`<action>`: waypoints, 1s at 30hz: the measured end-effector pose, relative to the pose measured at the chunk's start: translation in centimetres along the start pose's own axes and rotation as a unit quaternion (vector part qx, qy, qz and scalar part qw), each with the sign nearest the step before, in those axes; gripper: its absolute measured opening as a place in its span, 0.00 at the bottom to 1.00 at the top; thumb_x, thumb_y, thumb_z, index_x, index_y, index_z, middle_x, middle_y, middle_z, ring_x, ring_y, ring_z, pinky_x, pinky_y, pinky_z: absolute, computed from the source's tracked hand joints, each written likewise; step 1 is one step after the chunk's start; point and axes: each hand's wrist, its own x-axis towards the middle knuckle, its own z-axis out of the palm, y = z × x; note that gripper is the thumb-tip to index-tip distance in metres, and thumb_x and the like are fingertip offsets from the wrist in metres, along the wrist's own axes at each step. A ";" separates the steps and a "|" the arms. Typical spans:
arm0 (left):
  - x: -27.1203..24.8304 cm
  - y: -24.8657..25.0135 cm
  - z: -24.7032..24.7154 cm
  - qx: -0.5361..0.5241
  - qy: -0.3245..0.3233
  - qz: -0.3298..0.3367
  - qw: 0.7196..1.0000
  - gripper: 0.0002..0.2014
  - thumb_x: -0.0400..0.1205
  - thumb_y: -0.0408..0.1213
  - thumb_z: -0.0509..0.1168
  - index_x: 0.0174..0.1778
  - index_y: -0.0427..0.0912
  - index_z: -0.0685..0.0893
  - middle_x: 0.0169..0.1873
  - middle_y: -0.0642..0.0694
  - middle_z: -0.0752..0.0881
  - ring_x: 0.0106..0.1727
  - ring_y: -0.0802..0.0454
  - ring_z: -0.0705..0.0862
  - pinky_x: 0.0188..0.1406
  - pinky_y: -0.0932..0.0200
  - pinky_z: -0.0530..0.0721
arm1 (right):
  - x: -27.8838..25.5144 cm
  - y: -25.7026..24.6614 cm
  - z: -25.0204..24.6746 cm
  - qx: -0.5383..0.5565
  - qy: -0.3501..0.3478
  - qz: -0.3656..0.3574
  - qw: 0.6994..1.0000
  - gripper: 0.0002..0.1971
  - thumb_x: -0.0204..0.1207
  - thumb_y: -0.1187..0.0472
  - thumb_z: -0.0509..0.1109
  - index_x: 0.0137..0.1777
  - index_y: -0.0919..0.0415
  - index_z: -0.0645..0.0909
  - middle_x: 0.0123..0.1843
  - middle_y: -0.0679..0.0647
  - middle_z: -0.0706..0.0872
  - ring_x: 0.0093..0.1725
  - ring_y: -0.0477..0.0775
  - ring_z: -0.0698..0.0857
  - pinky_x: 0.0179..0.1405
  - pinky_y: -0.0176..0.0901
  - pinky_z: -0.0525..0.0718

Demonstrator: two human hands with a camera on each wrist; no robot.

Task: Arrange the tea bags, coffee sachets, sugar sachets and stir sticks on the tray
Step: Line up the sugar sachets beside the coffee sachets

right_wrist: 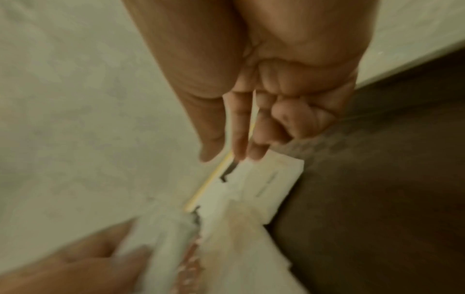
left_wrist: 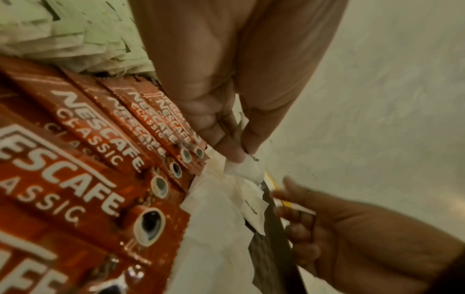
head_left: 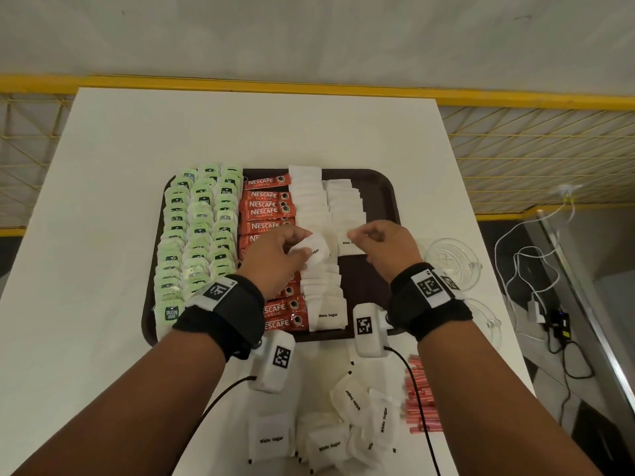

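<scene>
Near edge of bench (head_left: 103, 235): loose heap of sugar sachets (head_left: 330, 438), white paper, "White Sugar" print, some bent or on edge. To right of heap, bundle of red stir sticks (head_left: 421, 400), not yet on tray (head_left: 374, 187).

Further in, on tray: green tea bags (head_left: 196, 235) in rows at left, red coffee sachets (head_left: 264, 214) in a column beside them, overlapping rows of sugar at centre and centre-right. Right part of tray bare and dark.

Above mid-tray, left hand (head_left: 275, 255) pinching one sugar sachet (head_left: 314, 252) between thumb and fingertips, sachet curled in the grip. Right hand (head_left: 381, 242) curled, thumb and forefinger closing on edge of a flat sachet (head_left: 348, 243) in the right-hand sugar row; right wrist view blurred but shows a thin paper edge caught between the fingers.

Handling, by judgement: sachets very light, thin, limp; likely to buckle if squeezed at the middle, so best taken by a sealed edge or corner with a light pinch. Paper probably tears easily. Laid rows apt to shift under a brushing knuckle. Sticks likely light and stiff; best gathered as a bundle around the middle.

Far right on bench: clear glass dish (head_left: 453, 259).
</scene>
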 end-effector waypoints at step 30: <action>-5.8 0.5 -0.1 0.061 0.025 0.022 0.998 0.09 0.85 0.42 0.64 0.61 0.49 0.82 0.52 0.54 0.86 0.50 0.58 0.87 0.47 0.64 0.81 | -2.4 1.2 -0.2 -0.101 0.046 0.009 0.994 0.11 0.77 0.53 0.73 0.54 0.57 0.80 0.51 0.52 0.86 0.51 0.54 0.84 0.50 0.44 0.79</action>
